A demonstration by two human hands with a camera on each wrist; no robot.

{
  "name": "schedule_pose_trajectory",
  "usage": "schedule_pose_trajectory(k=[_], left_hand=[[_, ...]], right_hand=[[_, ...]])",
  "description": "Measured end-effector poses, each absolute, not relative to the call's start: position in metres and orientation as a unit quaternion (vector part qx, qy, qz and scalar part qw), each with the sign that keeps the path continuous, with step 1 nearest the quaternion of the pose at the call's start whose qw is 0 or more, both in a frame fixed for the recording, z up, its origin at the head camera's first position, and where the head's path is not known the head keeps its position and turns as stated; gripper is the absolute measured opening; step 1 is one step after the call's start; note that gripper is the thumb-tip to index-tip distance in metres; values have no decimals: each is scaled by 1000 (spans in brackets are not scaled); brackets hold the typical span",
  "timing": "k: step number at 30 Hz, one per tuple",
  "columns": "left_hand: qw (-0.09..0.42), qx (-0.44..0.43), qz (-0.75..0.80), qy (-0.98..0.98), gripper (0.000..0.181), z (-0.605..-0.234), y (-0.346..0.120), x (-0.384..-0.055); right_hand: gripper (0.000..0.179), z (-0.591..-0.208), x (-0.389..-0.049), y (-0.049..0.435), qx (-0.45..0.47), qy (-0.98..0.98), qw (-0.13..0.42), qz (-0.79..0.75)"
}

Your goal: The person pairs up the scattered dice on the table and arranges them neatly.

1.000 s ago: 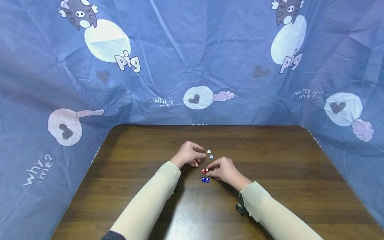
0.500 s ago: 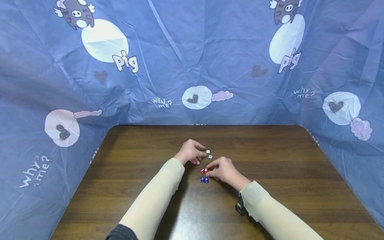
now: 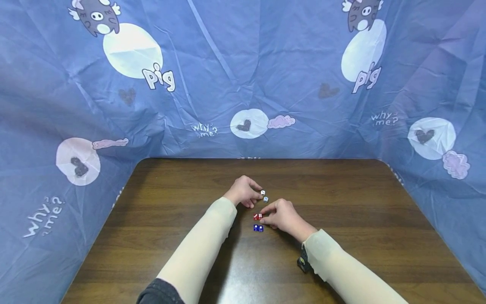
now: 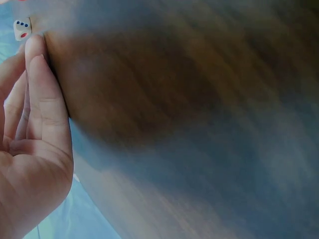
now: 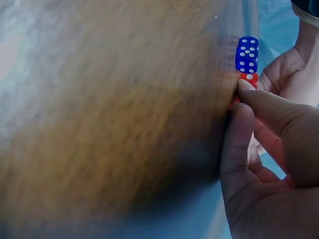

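Two white dice lie at the far side of the group. My left hand point(image 3: 243, 191) has its thumb and index finger at either side of the farther white die point(image 3: 263, 192). The nearer white die point(image 3: 265, 199), with blue pips, lies just beyond those fingertips. My right hand point(image 3: 285, 216) pinches the right one of two red dice point(image 3: 258, 216), which sit side by side. Closer to me, two blue dice point(image 3: 258, 228) stand side by side. The right wrist view has the blue dice point(image 5: 247, 55) beyond the red one, partly covered by the thumb.
All the dice rest on a brown wood-grain table point(image 3: 341, 190) with rounded far corners. A blue printed cloth point(image 3: 296, 84) hangs behind it and along both sides. A dark strap point(image 3: 303, 259) sits at my right wrist.
My left hand has moved right and slightly away from me, its fingertips coming up to the farther white die. My right hand stays at the red dice. The dice keep their arrangement.
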State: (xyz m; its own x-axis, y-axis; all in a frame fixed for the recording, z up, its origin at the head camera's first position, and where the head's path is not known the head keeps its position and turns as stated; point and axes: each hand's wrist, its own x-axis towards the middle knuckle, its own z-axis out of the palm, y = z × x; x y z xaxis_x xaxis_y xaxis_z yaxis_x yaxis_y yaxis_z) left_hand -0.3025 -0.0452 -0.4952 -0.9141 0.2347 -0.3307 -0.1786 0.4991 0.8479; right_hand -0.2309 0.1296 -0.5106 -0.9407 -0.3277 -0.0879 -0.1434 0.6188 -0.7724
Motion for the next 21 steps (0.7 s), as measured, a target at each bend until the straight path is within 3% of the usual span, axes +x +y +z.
schedule_pose_trajectory(k=[21], left_hand=[[184, -3, 477, 859, 12, -499, -38, -306]], right_hand=[[15, -509, -231, 130, -134, 890, 122, -419]])
